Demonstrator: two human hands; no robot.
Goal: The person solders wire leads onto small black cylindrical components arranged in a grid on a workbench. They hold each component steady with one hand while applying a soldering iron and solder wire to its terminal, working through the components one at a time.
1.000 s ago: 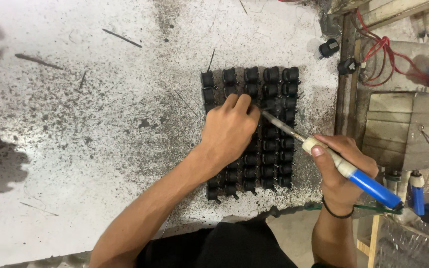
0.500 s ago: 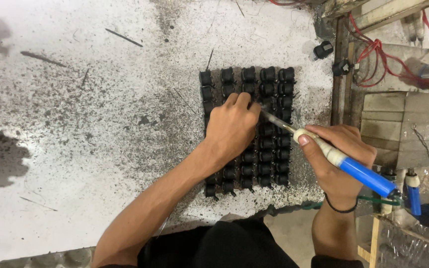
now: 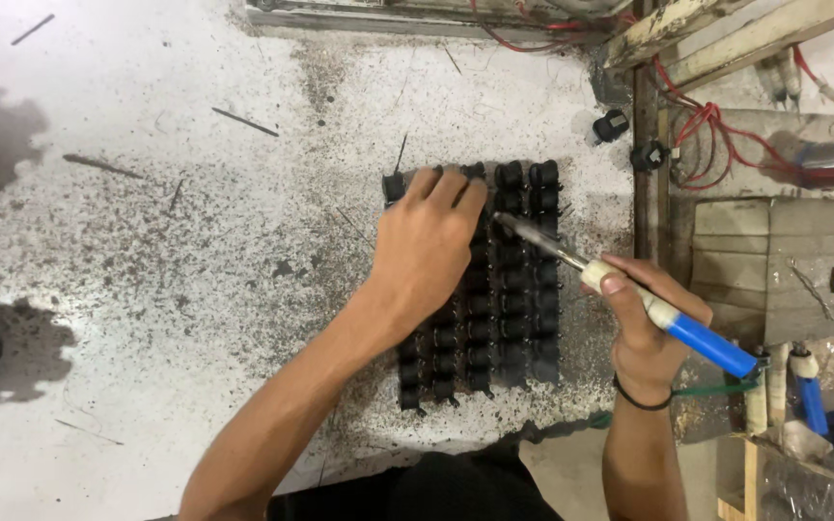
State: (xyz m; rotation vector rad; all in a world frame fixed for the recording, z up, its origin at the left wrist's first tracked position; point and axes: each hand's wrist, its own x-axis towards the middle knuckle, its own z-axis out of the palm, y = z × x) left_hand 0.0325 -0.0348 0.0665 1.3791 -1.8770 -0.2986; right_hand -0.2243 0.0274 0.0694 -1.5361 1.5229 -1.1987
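Centre frame, the left hand (image 3: 429, 253) lies flat, fingers together, on stiff little black parts (image 3: 518, 318); right hand (image 3: 644, 318) clamped on a light, rigid soldering iron (image 3: 629, 294), best held by its handle.

Two loose black caps (image 3: 612, 125) lie up and right of the fingertips; red wires (image 3: 716, 125) trail further right, and thin dark rods (image 3: 243, 122) lie far left.

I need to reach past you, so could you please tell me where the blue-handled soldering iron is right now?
In the head view, the blue-handled soldering iron is in the right hand, right of the block of small black parts, tip beside the left hand.
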